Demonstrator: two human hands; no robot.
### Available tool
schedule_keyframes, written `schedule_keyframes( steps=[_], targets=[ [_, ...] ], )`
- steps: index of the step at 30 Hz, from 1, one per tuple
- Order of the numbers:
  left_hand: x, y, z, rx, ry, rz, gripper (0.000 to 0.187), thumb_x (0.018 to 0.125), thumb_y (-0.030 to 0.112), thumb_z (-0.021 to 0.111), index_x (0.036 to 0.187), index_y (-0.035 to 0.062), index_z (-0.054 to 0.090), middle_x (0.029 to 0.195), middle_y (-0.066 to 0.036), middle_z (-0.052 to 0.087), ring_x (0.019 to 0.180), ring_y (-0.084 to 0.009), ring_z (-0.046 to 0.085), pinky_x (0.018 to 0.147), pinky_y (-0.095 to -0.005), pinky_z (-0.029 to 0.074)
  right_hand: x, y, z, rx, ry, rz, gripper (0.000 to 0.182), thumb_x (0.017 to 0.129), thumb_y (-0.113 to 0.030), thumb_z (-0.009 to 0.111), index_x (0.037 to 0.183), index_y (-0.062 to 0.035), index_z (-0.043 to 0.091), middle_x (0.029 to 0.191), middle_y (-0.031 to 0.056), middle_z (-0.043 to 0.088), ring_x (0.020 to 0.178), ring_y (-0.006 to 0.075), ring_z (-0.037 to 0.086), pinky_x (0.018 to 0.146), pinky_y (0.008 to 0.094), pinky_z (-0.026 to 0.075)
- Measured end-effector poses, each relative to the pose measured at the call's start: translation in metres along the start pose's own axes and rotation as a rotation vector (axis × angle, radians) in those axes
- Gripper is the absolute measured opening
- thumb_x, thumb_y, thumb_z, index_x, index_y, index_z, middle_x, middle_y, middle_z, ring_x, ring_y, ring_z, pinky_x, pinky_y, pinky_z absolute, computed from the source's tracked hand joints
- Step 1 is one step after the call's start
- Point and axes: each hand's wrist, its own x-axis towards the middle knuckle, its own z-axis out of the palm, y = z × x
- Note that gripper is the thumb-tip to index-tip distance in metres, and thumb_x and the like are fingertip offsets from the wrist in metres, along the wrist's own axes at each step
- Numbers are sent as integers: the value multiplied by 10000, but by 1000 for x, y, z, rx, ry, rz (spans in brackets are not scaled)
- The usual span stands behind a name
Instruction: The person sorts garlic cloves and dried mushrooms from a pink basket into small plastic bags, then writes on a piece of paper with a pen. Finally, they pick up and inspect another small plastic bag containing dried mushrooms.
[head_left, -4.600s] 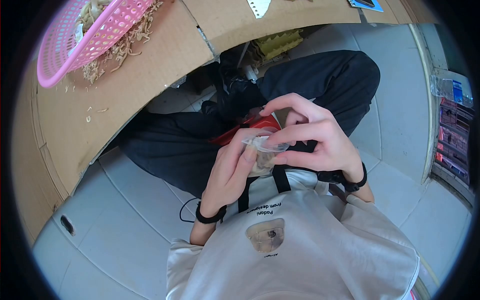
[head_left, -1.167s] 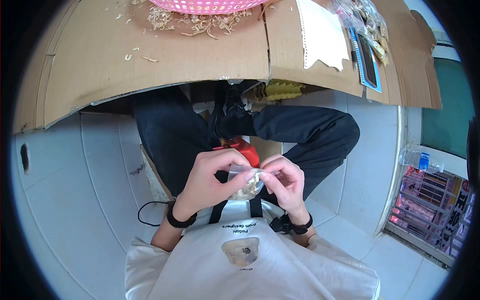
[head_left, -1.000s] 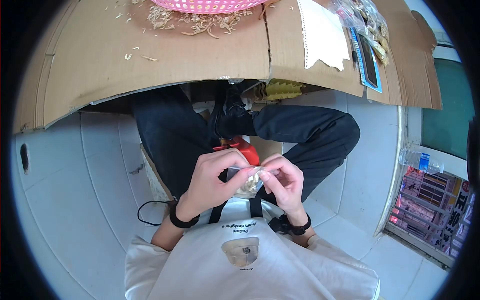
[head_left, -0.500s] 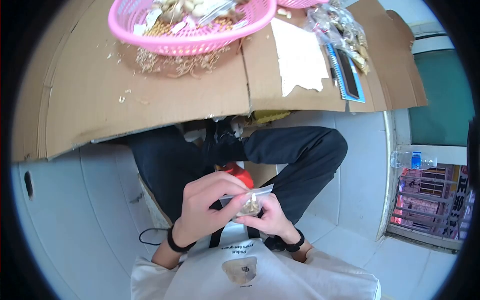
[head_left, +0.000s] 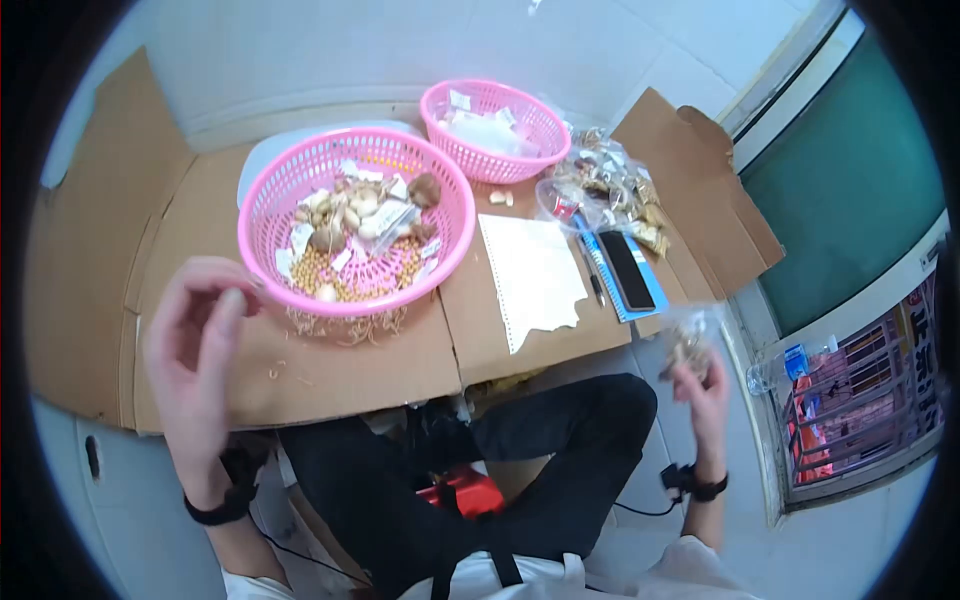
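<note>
My right hand point(head_left: 703, 392) is raised at the right, its fingers closed on the lower part of a small clear zip bag point(head_left: 690, 340) with tan-brown pieces inside. My left hand point(head_left: 195, 350) hovers at the left over the cardboard, fingers curled and thumb apart from them. Its fingertips are right at the rim of a large pink plastic basket point(head_left: 462, 235). Inside that basket lie soybeans point(head_left: 322, 280), garlic bulbs point(head_left: 365, 200), paper slips and a small labelled clear bag point(head_left: 388, 222).
Behind stands a second pink basket point(head_left: 550, 165) holding clear bags. A pile of filled bags point(head_left: 610, 175) lies to its right. Torn white paper point(head_left: 530, 280), a pen point(head_left: 597, 290) and a phone point(head_left: 626, 270) on a blue notebook point(head_left: 652, 290) lie on the cardboard point(head_left: 400, 365).
My hands have parted: the left moved up and left to the basket, the right moved up and right with the zip bag. The camera view has lifted toward the table.
</note>
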Motion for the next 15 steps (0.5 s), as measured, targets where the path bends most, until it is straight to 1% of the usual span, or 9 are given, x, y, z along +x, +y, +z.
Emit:
schedule_keyframes(
  steps=[2,3,4,5,6,10,12,13,15],
  targets=[
    [11,-16,-14,23,66,-49,152,1106,137,539,1092,9,619,1099,-63,628,968,-127,629,907,-312,535,49,-2,-15,13,2,-124,421,963,-101,766,1322,-31,557,993,43,722,682,53,593,572,208,466],
    [14,-25,-21,26,63,-32,152,1106,137,539,1092,9,619,1099,-63,628,968,-127,629,907,-312,535,76,-2,-23,-16,-22,-142,412,970,-104,761,1314,-41,542,985,39,720,687,55,597,585,208,471],
    [14,-34,-27,-24,92,-91,153,1110,150,540,1090,19,615,1096,-54,624,964,-120,630,908,-311,541,103,-3,-27,-43,-47,-159,405,977,-107,756,1307,-51,527,977,35,718,692,56,601,598,208,476],
    [16,-39,-30,-74,120,-151,155,1114,164,541,1088,28,611,1093,-45,620,960,-113,632,908,-311,546,129,-5,-28,-26,-67,-169,380,978,-117,759,1283,-52,542,972,28,715,700,56,602,610,209,478],
    [19,-39,-30,-69,116,-138,155,1114,164,541,1088,28,611,1093,-45,620,960,-113,632,908,-311,546,155,-7,-27,-10,-89,-177,356,978,-127,762,1260,-52,557,966,22,712,709,55,603,623,209,480],
    [35,-39,-31,-127,105,-140,162,1112,189,555,1083,38,604,1065,-43,617,940,-112,631,892,-300,541,254,-8,1,-10,-139,-72,291,983,-196,770,1182,-30,638,938,23,714,691,62,612,614,207,464],
    [45,-37,-28,-128,96,-114,184,1107,210,571,1078,33,609,1056,-47,626,928,-118,637,894,-297,538,321,22,5,-27,-205,-42,326,983,-210,771,1209,-9,650,923,26,720,674,69,632,587,202,453],
    [51,-34,-25,-132,99,-113,186,1109,211,568,1080,32,611,1055,-46,627,936,-117,638,897,-296,539,349,33,12,-15,-205,-38,326,983,-210,771,1209,-9,650,923,26,720,674,69,632,587,202,453],
    [65,-31,-21,-126,95,-115,188,1110,212,566,1081,32,612,1054,-45,628,943,-115,640,900,-295,539,386,52,26,77,-160,53,426,963,-238,796,1253,24,628,975,54,723,669,91,656,549,214,455]
  ],
)
